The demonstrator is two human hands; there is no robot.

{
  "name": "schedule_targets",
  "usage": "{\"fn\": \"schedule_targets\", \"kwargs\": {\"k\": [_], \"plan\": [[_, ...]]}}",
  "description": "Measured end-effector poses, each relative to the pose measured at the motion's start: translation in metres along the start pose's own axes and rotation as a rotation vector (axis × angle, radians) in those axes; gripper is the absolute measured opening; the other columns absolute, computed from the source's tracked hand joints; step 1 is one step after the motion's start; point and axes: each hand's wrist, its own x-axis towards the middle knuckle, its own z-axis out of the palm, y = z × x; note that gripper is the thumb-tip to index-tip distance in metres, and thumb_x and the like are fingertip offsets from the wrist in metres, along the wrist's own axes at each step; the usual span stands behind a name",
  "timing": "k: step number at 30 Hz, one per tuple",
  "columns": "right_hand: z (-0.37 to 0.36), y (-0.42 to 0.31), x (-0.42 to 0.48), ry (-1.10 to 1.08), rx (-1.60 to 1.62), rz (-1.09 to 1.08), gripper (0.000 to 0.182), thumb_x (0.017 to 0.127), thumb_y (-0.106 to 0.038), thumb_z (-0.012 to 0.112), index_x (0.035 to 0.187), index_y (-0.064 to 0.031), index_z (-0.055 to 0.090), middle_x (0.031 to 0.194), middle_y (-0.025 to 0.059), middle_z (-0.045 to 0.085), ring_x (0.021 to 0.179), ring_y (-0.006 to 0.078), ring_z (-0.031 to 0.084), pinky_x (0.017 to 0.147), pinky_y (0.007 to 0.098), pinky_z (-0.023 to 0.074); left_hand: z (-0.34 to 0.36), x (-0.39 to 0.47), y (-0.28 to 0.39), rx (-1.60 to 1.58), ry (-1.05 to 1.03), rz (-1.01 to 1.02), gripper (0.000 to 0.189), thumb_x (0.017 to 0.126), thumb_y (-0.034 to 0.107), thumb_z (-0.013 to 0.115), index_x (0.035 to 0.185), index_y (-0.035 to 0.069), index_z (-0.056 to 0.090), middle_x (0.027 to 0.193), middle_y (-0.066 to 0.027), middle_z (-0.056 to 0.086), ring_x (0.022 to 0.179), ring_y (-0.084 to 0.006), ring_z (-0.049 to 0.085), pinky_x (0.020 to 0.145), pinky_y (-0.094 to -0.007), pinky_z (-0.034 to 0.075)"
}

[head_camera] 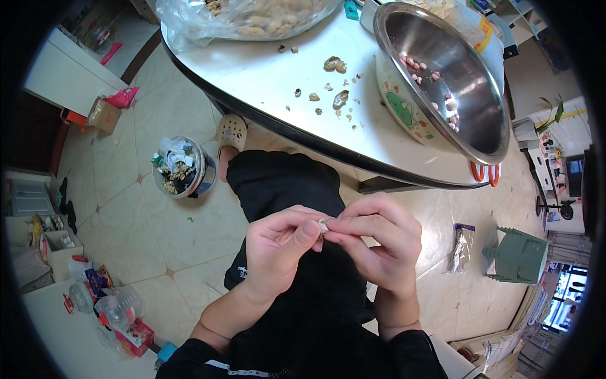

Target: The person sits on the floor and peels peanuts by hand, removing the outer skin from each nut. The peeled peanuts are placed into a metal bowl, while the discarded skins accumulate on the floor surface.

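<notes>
Above my lap, my left hand [284, 246] and my right hand [381, 237] meet and pinch a peanut [323, 226] between their fingertips. Bits of pale shell show on it; the fingers hide the rest. On the white table ahead stands a stainless steel bowl [440, 52], tilted in view, with several pink shelled peanuts [435, 76] inside. Left of the bowl, broken peanut shells [340, 98] and crumbs lie scattered on the tabletop [265, 80]. A clear plastic bag [279, 21] of unshelled peanuts rests at the table's far left.
A waste bucket [203, 170] with shells and wrappers stands on the tiled floor, left of my legs. Red scissor-like handles [485, 174] stick out at the table's right edge. A green plastic stool [521, 256] and a plastic packet [460, 248] are on the floor at right.
</notes>
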Motion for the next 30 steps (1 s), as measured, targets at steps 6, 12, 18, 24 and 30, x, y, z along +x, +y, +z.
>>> {"fn": "schedule_targets", "kwargs": {"k": [6,12,18,24,30], "plan": [[-0.019,-0.026,-0.009,0.206,-0.136,-0.001,0.022,0.071,0.002,0.08,0.09,-0.0038,0.071,0.088,0.0102,0.071,0.069,0.0238,0.067,0.06,0.0283,0.0507,0.002,-0.001,0.001,0.05,0.053,-0.058,0.016,0.095,0.005,0.063,0.101,-0.008,0.069,0.099,-0.0154,0.07,0.074,-0.0111,0.058,0.069,-0.0223,0.047],[-0.062,-0.053,0.001,0.817,-0.136,-0.352,0.021,0.083,0.003,0.07,0.087,-0.0057,0.052,0.079,0.0117,0.057,0.055,0.0185,0.057,0.045,0.0225,0.0496,0.013,0.005,-0.003,0.086,0.01,-0.077,0.018,0.096,0.014,0.063,0.093,-0.004,0.068,0.095,-0.0184,0.068,0.07,-0.0153,0.058,0.068,-0.0264,0.048],[-0.084,-0.024,0.053,0.824,-0.42,0.021,0.03,0.081,0.011,0.069,0.109,0.0026,0.064,0.113,0.0112,0.066,0.083,0.0123,0.061,0.067,0.0218,0.05,0.009,0.0,-0.007,0.096,0.001,-0.093,0.015,0.094,0.011,0.065,0.095,-0.004,0.069,0.096,-0.0181,0.069,0.072,-0.0155,0.06,0.067,-0.0261,0.05],[-0.06,-0.019,0.004,0.792,-0.233,-0.075,0.012,0.082,0.004,0.069,0.092,0.0018,0.062,0.089,0.0132,0.061,0.068,0.0162,0.056,0.062,0.025,0.0465,0.006,0.006,-0.005,0.182,0.045,-0.064,0.011,0.092,0.006,0.066,0.099,-0.003,0.068,0.097,-0.0154,0.07,0.076,-0.0137,0.062,0.066,-0.0248,0.051],[-0.029,-0.004,-0.012,0.348,-0.152,0.021,0.006,0.077,-0.001,0.074,0.075,-0.0023,0.069,0.069,0.0084,0.066,0.059,0.0216,0.062,0.056,0.0291,0.048,0.028,0.066,0.035,0.498,0.091,0.221,0.016,0.087,0.001,0.07,0.102,-0.002,0.066,0.098,-0.0114,0.069,0.075,-0.01,0.059,0.06,-0.0209,0.048]]}}
